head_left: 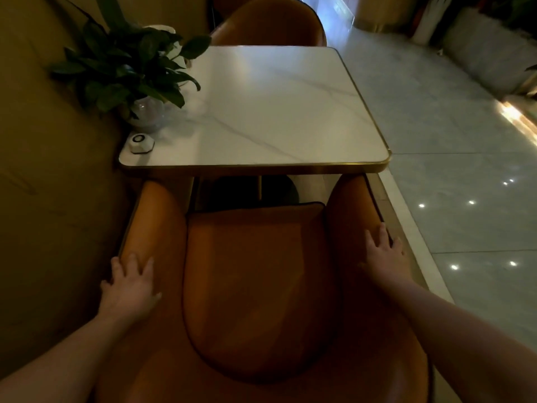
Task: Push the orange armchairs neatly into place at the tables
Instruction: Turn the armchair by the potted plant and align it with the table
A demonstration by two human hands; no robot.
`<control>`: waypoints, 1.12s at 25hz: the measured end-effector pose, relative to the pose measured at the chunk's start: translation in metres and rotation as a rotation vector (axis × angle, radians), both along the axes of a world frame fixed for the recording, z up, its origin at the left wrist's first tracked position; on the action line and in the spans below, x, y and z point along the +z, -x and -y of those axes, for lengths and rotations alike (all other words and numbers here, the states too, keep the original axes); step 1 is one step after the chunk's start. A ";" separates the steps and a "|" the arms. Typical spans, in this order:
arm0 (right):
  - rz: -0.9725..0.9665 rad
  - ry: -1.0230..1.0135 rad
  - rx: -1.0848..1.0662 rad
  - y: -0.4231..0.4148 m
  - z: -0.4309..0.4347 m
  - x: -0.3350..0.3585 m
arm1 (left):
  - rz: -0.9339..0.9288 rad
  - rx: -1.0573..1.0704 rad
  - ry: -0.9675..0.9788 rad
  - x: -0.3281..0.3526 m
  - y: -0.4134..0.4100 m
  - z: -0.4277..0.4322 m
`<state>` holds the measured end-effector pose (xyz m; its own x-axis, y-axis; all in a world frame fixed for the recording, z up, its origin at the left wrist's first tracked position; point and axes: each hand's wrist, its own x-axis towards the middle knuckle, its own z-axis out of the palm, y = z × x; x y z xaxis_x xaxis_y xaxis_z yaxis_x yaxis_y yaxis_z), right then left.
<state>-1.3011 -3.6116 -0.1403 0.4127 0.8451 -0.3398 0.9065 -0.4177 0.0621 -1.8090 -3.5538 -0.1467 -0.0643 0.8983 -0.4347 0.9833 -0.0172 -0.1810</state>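
An orange armchair (255,280) fills the lower middle of the head view, its seat facing a white marble table (276,112) with a gold rim. The tips of its two armrests reach the table's near edge. My left hand (130,283) lies on the left armrest, fingers curled over it. My right hand (383,251) rests flat on the right armrest, fingers spread along its outer side. A second orange armchair (270,21) stands at the table's far side, its back partly hidden by the tabletop.
A leafy plant in a glass vase (130,71) and a small white call button (139,143) sit at the table's left edge. A dark yellow wall (49,170) runs close along the left. A pale tiled floor (450,141) spreads to the right beyond a low step.
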 end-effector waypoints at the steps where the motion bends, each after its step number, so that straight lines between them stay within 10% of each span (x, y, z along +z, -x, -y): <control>1: 0.030 -0.006 0.001 -0.001 -0.002 -0.003 | -0.022 -0.021 -0.022 -0.003 -0.002 -0.002; 28: 0.194 -0.097 0.036 0.021 -0.023 -0.009 | -0.239 -0.222 -0.194 -0.047 0.012 -0.063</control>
<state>-1.3224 -3.5883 -0.1493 0.4315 0.8853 -0.1737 0.8959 -0.3978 0.1978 -1.8212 -3.4907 -0.1933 0.0622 0.9659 -0.2512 0.8892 -0.1679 -0.4256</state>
